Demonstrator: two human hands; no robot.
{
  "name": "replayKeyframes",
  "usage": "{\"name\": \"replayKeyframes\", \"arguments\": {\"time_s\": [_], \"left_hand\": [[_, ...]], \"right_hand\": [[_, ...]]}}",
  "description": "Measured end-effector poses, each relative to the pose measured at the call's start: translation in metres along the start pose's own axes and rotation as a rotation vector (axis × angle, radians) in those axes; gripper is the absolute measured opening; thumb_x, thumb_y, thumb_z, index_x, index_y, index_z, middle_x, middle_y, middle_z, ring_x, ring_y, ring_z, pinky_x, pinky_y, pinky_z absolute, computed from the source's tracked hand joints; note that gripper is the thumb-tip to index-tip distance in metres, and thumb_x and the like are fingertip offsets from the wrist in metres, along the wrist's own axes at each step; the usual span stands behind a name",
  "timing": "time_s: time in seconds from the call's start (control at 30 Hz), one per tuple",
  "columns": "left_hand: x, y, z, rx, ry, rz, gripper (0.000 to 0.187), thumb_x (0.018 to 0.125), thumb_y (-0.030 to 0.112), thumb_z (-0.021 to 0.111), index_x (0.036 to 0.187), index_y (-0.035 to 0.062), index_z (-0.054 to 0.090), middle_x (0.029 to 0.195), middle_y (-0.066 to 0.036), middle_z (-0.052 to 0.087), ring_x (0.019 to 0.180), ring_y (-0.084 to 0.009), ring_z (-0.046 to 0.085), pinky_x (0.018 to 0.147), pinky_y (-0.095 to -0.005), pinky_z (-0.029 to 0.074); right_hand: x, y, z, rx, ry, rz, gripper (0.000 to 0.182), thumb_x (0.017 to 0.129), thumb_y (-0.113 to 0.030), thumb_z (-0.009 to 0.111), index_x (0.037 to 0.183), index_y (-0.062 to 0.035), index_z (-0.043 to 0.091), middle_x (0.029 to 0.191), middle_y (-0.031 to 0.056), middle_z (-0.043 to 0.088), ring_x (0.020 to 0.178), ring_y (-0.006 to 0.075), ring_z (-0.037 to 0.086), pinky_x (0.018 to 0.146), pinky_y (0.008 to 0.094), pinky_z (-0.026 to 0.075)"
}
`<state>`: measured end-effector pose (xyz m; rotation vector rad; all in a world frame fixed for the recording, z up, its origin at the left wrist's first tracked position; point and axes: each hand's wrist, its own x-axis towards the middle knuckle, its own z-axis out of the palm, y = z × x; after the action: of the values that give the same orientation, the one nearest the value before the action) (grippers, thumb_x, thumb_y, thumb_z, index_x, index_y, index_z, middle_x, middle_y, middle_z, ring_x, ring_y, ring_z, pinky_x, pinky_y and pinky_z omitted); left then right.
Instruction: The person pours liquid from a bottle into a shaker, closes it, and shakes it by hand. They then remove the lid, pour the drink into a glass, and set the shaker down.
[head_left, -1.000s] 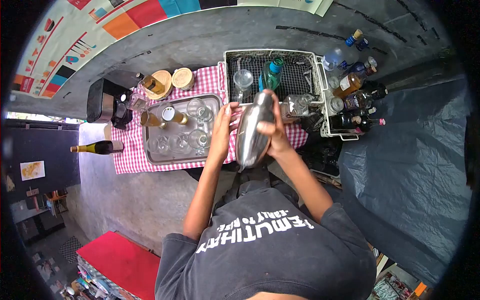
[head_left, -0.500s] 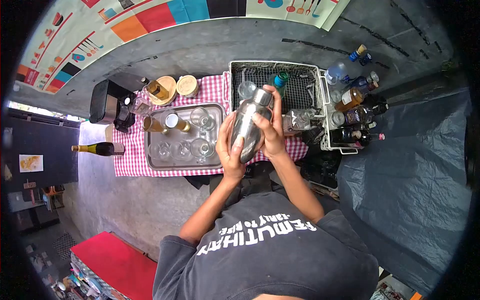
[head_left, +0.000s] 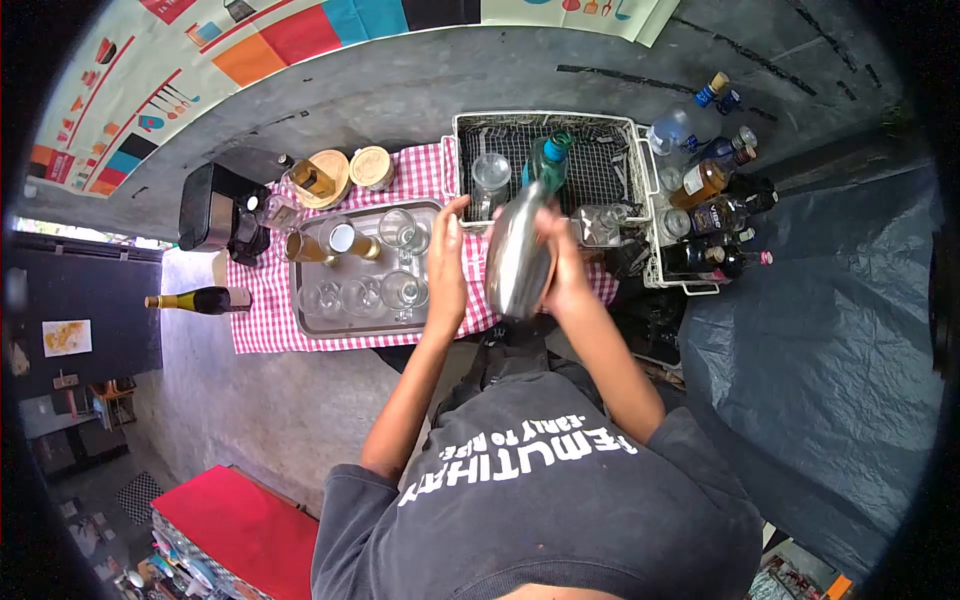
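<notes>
A silver cocktail shaker (head_left: 519, 262), blurred by motion, is held in my right hand (head_left: 566, 262), whose fingers wrap its right side and top. It hangs tilted in front of the wire basket. My left hand (head_left: 448, 268) is off the shaker, upright with its fingers stretched out, between the shaker and the grey tray (head_left: 296, 290). On that tray stand several clear glasses (head_left: 404, 290) and a gold-toned jigger-like cup (head_left: 343, 240). Behind the shaker, a clear glass (head_left: 490, 172) and a green-blue bottle (head_left: 552, 155) stand in the white wire basket (head_left: 545, 118).
Several liquor bottles (head_left: 700, 185) crowd the basket's right side. A wine bottle (head_left: 205, 300) stands at the table's left edge, on a red checked cloth (head_left: 270, 335). A black dispenser (head_left: 210, 207) and lidded jar (head_left: 371, 168) are at the back left. A red-topped table (head_left: 240, 525) is lower left.
My left hand has let go of the shaker and moved slightly left. The shaker, in my right hand alone, has shifted a little right, and its cap end is blurred.
</notes>
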<state>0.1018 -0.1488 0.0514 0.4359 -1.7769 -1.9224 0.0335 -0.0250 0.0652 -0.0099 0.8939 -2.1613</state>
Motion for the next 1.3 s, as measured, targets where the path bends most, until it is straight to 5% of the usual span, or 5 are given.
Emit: {"name": "replayKeyframes", "arguments": {"time_s": [0.4,0.53,0.57,1.0,1.3], "left_hand": [[-0.023,-0.010,-0.023,-0.047,-0.099,-0.240,0.050,0.103,0.036,0.026,0.114,-0.0025,0.056,0.112,-0.013,0.061,0.109,-0.0215,0.055,0.099,-0.0353,0.039],[-0.024,-0.011,-0.025,-0.041,-0.066,-0.187,0.051,0.103,0.037,0.027,0.114,-0.0016,0.057,0.112,-0.013,0.061,0.111,-0.0211,0.054,0.099,-0.0357,0.039],[-0.027,-0.011,-0.026,-0.042,-0.059,-0.190,0.051,0.103,0.038,0.027,0.111,-0.0013,0.058,0.111,-0.013,0.062,0.110,-0.0209,0.054,0.098,-0.0358,0.039],[-0.039,-0.009,-0.019,-0.027,-0.071,-0.307,0.048,0.101,0.041,0.037,0.092,0.0003,0.060,0.084,-0.002,0.058,0.079,-0.0099,0.053,0.075,-0.0275,0.044],[-0.033,-0.013,-0.028,-0.269,-0.236,-0.369,0.052,0.095,0.036,0.051,0.134,0.0043,0.040,0.124,-0.010,0.051,0.109,-0.0194,0.052,0.090,-0.0375,0.045]], "right_hand": [[-0.028,0.008,0.025,0.076,-0.146,0.011,0.076,0.070,-0.028,0.070,0.135,-0.0186,0.031,0.109,0.0175,0.054,0.093,0.0316,0.061,0.079,0.0410,0.055],[-0.006,0.001,0.014,0.045,-0.039,-0.029,0.071,0.069,-0.032,0.070,0.129,-0.0145,0.036,0.103,0.0166,0.055,0.090,0.0295,0.062,0.077,0.0425,0.056],[0.008,0.004,-0.006,0.020,-0.066,-0.061,0.071,0.078,-0.041,0.064,0.128,0.0017,0.038,0.111,0.0188,0.056,0.094,0.0302,0.062,0.076,0.0428,0.058],[-0.004,0.007,0.001,-0.056,-0.075,-0.180,0.069,0.072,-0.030,0.070,0.131,-0.0226,0.035,0.110,0.0153,0.052,0.099,0.0312,0.058,0.076,0.0495,0.057],[0.006,-0.003,-0.004,-0.457,0.072,-0.425,0.081,0.063,-0.025,0.077,0.132,-0.0188,0.034,0.105,0.0092,0.051,0.094,0.0228,0.057,0.079,0.0332,0.055]]}}
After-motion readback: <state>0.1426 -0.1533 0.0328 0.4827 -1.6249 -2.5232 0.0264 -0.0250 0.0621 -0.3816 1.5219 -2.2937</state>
